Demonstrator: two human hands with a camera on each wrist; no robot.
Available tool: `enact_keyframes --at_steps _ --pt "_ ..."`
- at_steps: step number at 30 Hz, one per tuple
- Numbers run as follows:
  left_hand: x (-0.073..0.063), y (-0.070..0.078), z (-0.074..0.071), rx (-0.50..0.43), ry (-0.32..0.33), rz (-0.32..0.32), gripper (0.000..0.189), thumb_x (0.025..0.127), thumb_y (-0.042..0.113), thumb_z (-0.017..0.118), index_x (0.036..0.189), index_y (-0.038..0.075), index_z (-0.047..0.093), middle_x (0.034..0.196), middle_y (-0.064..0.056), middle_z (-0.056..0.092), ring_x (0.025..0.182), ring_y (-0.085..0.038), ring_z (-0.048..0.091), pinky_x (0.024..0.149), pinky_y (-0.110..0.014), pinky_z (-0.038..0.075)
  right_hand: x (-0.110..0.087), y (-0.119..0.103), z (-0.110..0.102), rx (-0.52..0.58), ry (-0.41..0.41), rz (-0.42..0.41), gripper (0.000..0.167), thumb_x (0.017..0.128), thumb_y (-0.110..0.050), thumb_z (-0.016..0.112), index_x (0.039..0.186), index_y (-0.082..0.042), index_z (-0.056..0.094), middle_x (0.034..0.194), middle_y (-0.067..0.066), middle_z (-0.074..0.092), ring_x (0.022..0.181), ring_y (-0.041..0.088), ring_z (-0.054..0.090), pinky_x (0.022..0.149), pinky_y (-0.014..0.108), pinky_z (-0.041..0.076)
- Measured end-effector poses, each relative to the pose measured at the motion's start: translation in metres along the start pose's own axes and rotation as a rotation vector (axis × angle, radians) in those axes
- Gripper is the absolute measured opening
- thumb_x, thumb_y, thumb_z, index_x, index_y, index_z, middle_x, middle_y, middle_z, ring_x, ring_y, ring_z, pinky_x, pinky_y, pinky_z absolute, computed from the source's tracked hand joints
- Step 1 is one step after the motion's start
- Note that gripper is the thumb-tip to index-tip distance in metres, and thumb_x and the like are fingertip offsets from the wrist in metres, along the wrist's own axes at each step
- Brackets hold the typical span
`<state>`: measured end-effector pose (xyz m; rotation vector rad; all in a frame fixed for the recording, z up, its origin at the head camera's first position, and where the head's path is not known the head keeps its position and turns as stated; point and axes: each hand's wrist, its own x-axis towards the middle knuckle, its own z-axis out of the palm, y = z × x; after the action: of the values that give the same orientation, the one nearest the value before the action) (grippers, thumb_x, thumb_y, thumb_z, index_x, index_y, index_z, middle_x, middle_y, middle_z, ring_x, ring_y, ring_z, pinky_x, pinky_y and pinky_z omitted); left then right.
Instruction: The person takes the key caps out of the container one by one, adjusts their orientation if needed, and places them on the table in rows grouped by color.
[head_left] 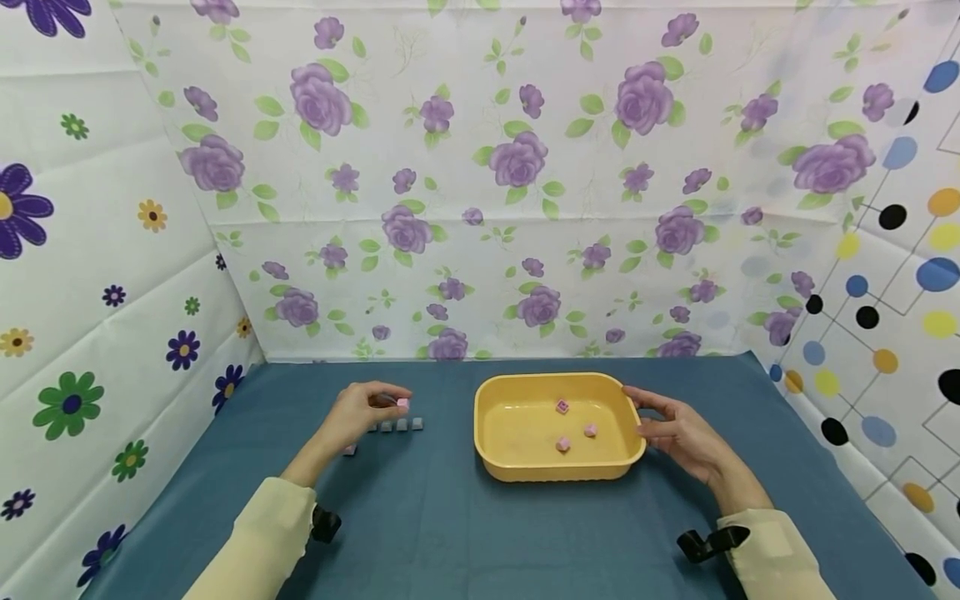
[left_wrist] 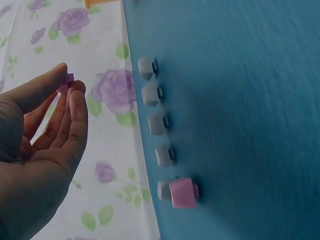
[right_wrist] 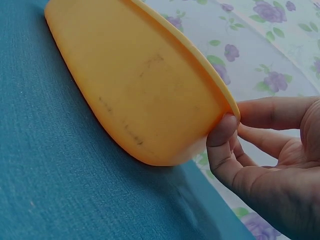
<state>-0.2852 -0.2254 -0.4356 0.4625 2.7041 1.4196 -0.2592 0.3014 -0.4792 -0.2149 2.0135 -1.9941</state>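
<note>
My left hand [head_left: 358, 414] pinches a small pink block [head_left: 403, 403] between thumb and fingertips, raised over the cloth. In the left wrist view this block shows a small stud on one side. Below the hand, several small grey blocks [left_wrist: 157, 124] stand in a row; another pink block [left_wrist: 183, 193] sits in front of the row's end one and partly covers it. My right hand [head_left: 681, 437] grips the right end of a yellow plastic tub [head_left: 555, 472], the thumb on its outer wall under the rim. Inside the tub lie three pink blocks [head_left: 591, 430], spread apart.
A blue cloth [head_left: 450, 533] covers the table. Behind it hangs a white sheet with purple roses [head_left: 517, 158]; patterned sheets also close off the left and right sides. A black strap mount [head_left: 326, 523] is on each wrist.
</note>
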Motion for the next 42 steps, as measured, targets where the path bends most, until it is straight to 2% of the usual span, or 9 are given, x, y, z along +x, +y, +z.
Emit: enact_keyframes --at_steps 6,10,19,30,38,42 --pt "-0.007 -0.007 -0.007 0.045 0.016 -0.019 0.028 0.098 0.014 0.075 0.125 0.009 0.075 0.123 -0.014 0.072 0.109 -0.031 0.071 0.089 -0.051 0.058 0.002 -0.001 0.0 0.003 -0.001 -0.001 0.076 0.1 -0.001 0.066 0.165 -0.004 0.026 0.139 0.017 0.037 0.113 0.021 0.06 0.09 0.031 0.057" --pt "-0.012 -0.012 -0.013 0.076 0.02 -0.009 0.03 0.098 0.014 0.075 0.126 0.005 0.074 0.125 -0.015 0.07 0.109 -0.032 0.071 0.089 -0.05 0.059 0.002 -0.001 0.0 -0.001 0.001 -0.001 0.076 0.1 -0.001 0.066 0.165 -0.004 0.027 0.139 0.016 0.038 0.112 0.02 0.06 0.09 0.03 0.057" --pt "-0.022 -0.026 -0.022 0.082 -0.007 -0.032 0.034 0.098 0.018 0.075 0.128 0.003 0.072 0.118 -0.014 0.074 0.099 -0.025 0.073 0.084 -0.049 0.059 0.001 -0.001 0.0 -0.006 0.007 -0.005 0.075 0.1 -0.002 0.066 0.164 -0.004 0.027 0.136 0.016 0.039 0.108 0.02 0.061 0.088 0.03 0.058" --pt "-0.027 -0.033 -0.024 0.101 -0.006 -0.063 0.031 0.096 0.014 0.077 0.125 0.002 0.074 0.117 -0.016 0.073 0.1 -0.028 0.071 0.078 -0.045 0.06 0.001 -0.001 0.0 -0.002 0.01 0.0 0.075 0.1 -0.002 0.066 0.164 -0.004 0.027 0.135 0.015 0.04 0.106 0.02 0.062 0.087 0.03 0.058" --pt "-0.031 -0.038 -0.022 0.126 -0.008 -0.086 0.027 0.096 0.013 0.078 0.12 0.003 0.077 0.108 -0.012 0.074 0.085 -0.02 0.07 0.073 -0.043 0.06 0.001 0.001 -0.001 -0.013 0.017 0.008 0.075 0.1 -0.003 0.067 0.164 -0.004 0.028 0.137 0.016 0.039 0.109 0.019 0.06 0.088 0.03 0.057" --pt "-0.033 -0.039 -0.021 0.145 -0.001 -0.097 0.026 0.095 0.012 0.078 0.119 0.003 0.077 0.104 -0.009 0.074 0.084 -0.019 0.068 0.073 -0.04 0.059 0.001 0.001 0.0 -0.015 0.017 0.008 0.076 0.1 -0.004 0.067 0.164 -0.004 0.028 0.137 0.016 0.038 0.11 0.02 0.06 0.088 0.03 0.057"
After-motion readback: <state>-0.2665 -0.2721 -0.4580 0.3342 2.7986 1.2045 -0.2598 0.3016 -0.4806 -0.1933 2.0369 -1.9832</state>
